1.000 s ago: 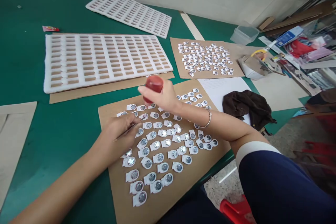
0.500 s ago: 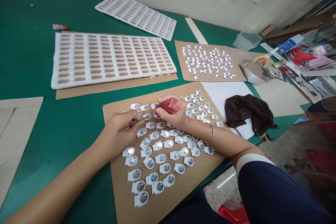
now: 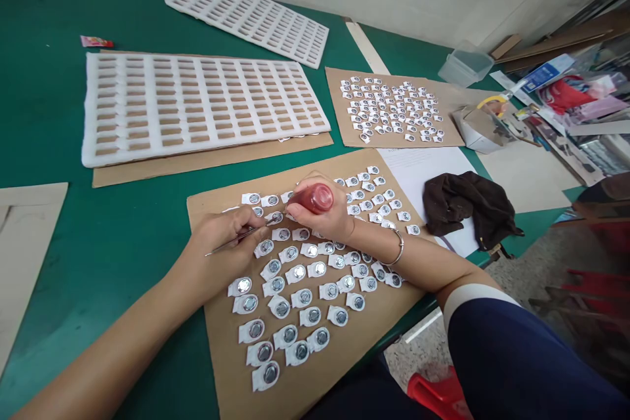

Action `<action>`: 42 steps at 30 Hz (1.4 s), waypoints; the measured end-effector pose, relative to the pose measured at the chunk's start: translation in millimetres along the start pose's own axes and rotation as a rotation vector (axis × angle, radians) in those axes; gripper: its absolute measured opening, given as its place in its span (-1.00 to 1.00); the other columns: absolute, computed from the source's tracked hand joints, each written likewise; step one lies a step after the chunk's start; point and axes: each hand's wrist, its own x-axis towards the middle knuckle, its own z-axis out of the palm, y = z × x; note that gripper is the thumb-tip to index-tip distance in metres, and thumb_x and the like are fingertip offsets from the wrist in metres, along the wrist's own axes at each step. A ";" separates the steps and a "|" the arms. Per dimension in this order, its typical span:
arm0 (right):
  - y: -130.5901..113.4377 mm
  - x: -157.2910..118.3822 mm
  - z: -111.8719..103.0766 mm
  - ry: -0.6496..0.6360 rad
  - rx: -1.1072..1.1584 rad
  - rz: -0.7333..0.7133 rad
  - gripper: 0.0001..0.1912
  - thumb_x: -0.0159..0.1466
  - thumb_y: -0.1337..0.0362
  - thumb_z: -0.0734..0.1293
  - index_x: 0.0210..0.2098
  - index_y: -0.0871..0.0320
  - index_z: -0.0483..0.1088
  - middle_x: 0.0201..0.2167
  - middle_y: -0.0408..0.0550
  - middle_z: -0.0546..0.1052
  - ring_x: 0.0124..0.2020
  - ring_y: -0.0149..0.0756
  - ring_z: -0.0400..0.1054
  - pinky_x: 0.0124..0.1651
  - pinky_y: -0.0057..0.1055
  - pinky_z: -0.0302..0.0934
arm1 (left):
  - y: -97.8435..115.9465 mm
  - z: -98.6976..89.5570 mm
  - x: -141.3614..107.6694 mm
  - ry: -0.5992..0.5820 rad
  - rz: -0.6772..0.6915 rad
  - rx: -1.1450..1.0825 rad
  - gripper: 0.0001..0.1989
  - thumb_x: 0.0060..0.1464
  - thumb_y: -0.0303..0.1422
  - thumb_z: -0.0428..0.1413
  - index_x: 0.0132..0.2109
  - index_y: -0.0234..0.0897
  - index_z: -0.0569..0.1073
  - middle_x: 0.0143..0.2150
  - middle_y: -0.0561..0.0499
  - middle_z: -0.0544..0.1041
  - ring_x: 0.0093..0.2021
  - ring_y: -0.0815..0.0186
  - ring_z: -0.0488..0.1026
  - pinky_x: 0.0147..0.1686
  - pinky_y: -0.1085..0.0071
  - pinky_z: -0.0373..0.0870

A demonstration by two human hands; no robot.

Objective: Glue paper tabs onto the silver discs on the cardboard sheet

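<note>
Head view: left hand [image 3: 220, 264] pinches a thin tool [image 3: 245, 233], right hand [image 3: 337, 219] grips a red bottle [image 3: 315, 199]

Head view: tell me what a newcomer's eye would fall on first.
The red bottle in the right hand, near the middle, stands out first. Around and below it, dozens of white tabs with shiny discs dot the brown cardboard. At upper left, a large white grid contrasts with the green table.
</note>
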 end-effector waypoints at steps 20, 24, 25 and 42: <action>-6.9 1.1 -2.0 -0.038 0.006 -0.071 -0.78 0.12 0.18 0.43 -0.32 0.07 0.33 -0.42 -0.14 0.45 -0.38 -0.32 0.38 -0.30 -0.25 0.39 | 1.8 -1.0 0.2 0.010 0.077 -0.029 -0.77 0.06 -0.19 0.09 -0.42 -0.23 0.47 -0.52 0.09 0.49 -0.54 0.39 0.34 -0.55 0.46 0.20; -7.8 1.4 -1.9 -0.041 0.003 -0.079 -0.78 0.12 0.16 0.43 -0.35 0.08 0.32 -0.43 -0.14 0.45 -0.39 -0.33 0.37 -0.32 -0.26 0.38 | 1.9 -1.6 -0.1 0.013 0.086 -0.022 -0.78 0.07 -0.20 0.09 -0.42 -0.23 0.47 -0.53 0.09 0.48 -0.55 0.40 0.33 -0.56 0.47 0.19; -8.2 1.3 -1.9 -0.043 -0.005 -0.072 -0.78 0.12 0.15 0.42 -0.36 0.07 0.32 -0.44 -0.15 0.45 -0.40 -0.33 0.38 -0.32 -0.25 0.38 | 1.5 -1.5 -0.3 0.012 0.083 -0.022 -0.78 0.07 -0.21 0.09 -0.42 -0.23 0.47 -0.53 0.09 0.48 -0.55 0.40 0.33 -0.56 0.47 0.19; -11.9 0.2 -2.1 -0.038 0.010 -0.023 -0.78 0.12 0.15 0.43 -0.35 0.08 0.34 -0.44 -0.13 0.45 -0.40 -0.31 0.38 -0.31 -0.23 0.39 | -2.5 0.4 0.0 0.005 0.035 -0.043 -0.76 0.05 -0.17 0.10 -0.39 -0.23 0.50 -0.52 0.06 0.50 -0.52 0.36 0.38 -0.58 0.47 0.20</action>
